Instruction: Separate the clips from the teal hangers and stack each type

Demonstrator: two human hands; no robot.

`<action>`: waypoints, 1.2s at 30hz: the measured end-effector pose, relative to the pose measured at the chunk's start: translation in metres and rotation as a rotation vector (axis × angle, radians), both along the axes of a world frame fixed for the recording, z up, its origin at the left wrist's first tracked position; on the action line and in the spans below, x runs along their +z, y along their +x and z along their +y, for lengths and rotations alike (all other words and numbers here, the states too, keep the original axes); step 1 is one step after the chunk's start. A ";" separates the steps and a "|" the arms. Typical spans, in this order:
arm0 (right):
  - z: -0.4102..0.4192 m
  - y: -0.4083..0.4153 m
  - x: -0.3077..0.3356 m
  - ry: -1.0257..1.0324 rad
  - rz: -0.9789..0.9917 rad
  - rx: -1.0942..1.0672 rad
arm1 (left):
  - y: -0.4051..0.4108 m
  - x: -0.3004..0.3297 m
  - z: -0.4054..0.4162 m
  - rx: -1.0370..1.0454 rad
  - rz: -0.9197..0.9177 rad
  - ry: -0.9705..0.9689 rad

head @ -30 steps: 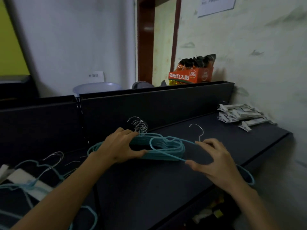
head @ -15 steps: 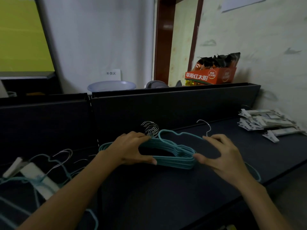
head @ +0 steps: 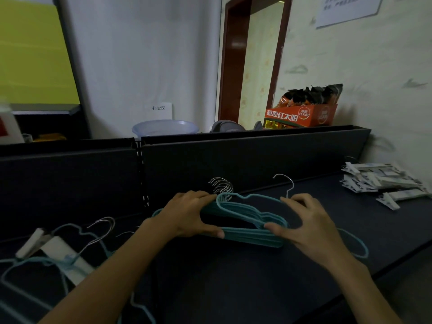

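Observation:
A stack of teal hangers point(head: 247, 226) lies on the dark shelf point(head: 233, 272), its metal hooks bunched toward the back panel. My left hand point(head: 187, 217) grips the stack's left side, thumb under the lower bar. My right hand point(head: 306, 224) holds one teal hanger lying across the stack's right end, and its lone hook point(head: 284, 183) stands apart from the bunch. A pile of white clips point(head: 378, 181) lies at the far right. At the left, loose teal hangers point(head: 56, 260) with a white clip point(head: 35, 242) on them are spread out.
A dark back panel point(head: 233, 160) runs behind the shelf. Beyond it stand a pale plastic basin point(head: 164, 128) and an orange snack box point(head: 301, 114). The shelf's front edge point(head: 397, 260) runs diagonally at the right, with the wall close behind the clips.
My right hand has brought the single hanger over onto the stack, its hook closing toward the bunched hooks. The camera has moved closer and shifted left.

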State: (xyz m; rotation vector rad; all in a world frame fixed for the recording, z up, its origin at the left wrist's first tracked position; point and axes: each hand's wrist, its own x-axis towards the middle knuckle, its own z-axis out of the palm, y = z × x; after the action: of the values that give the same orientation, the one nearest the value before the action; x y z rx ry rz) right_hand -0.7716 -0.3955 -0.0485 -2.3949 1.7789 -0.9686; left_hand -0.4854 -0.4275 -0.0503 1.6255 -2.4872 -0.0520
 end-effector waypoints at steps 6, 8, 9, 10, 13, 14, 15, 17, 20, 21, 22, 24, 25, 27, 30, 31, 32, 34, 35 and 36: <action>-0.001 0.042 0.000 0.047 0.116 0.047 | 0.049 0.005 0.019 0.164 0.018 0.012; -0.003 0.059 -0.001 0.043 0.132 0.059 | 0.062 0.007 0.027 0.193 0.017 0.034; -0.004 0.067 -0.002 0.039 0.141 0.060 | 0.068 0.008 0.030 0.201 0.011 0.044; -0.006 0.075 -0.003 0.036 0.150 0.058 | 0.074 0.008 0.034 0.209 0.001 0.052; -0.008 0.094 -0.005 0.028 0.162 0.063 | 0.088 0.008 0.043 0.240 -0.033 0.057; -0.009 0.099 -0.005 0.027 0.161 0.069 | 0.091 0.007 0.046 0.245 -0.035 0.052; -0.009 0.104 -0.005 0.026 0.162 0.075 | 0.094 0.006 0.049 0.246 -0.031 0.047; -0.012 0.110 -0.006 0.032 0.182 0.085 | 0.099 0.005 0.054 0.240 -0.022 0.032; -0.014 0.116 -0.007 0.059 0.208 0.093 | 0.105 0.004 0.061 0.241 -0.028 -0.011; -0.015 0.117 -0.007 0.066 0.210 0.092 | 0.107 0.005 0.063 0.247 -0.028 -0.025; -0.015 0.119 -0.007 0.069 0.214 0.092 | 0.110 0.004 0.065 0.254 -0.026 -0.038; -0.016 0.122 -0.008 0.078 0.230 0.094 | 0.115 0.004 0.070 0.269 -0.020 -0.069; -0.016 0.123 -0.008 0.080 0.240 0.091 | 0.117 0.003 0.074 0.272 -0.022 -0.092; -0.017 0.124 -0.009 0.072 0.254 0.080 | 0.118 0.001 0.079 0.284 -0.024 -0.129; -0.015 0.124 -0.010 0.037 0.272 0.076 | 0.119 -0.002 0.090 0.327 -0.036 -0.177; -0.013 0.124 -0.010 0.029 0.282 0.079 | 0.119 -0.002 0.095 0.343 -0.038 -0.185; -0.012 0.123 -0.010 0.026 0.290 0.084 | 0.119 -0.002 0.099 0.358 -0.032 -0.193; -0.009 0.122 -0.009 0.036 0.294 0.101 | 0.120 -0.003 0.110 0.395 -0.018 -0.207; -0.006 0.121 -0.007 0.038 0.290 0.114 | 0.120 -0.003 0.117 0.417 -0.020 -0.214; -0.003 0.120 -0.006 0.031 0.286 0.128 | 0.119 -0.002 0.124 0.439 -0.026 -0.220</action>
State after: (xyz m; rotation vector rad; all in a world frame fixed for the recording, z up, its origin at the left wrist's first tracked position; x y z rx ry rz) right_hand -0.6513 -0.3980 -0.0540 -2.7018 1.6727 -0.6067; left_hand -0.3666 -0.3038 -0.0522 2.0305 -2.0094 0.2884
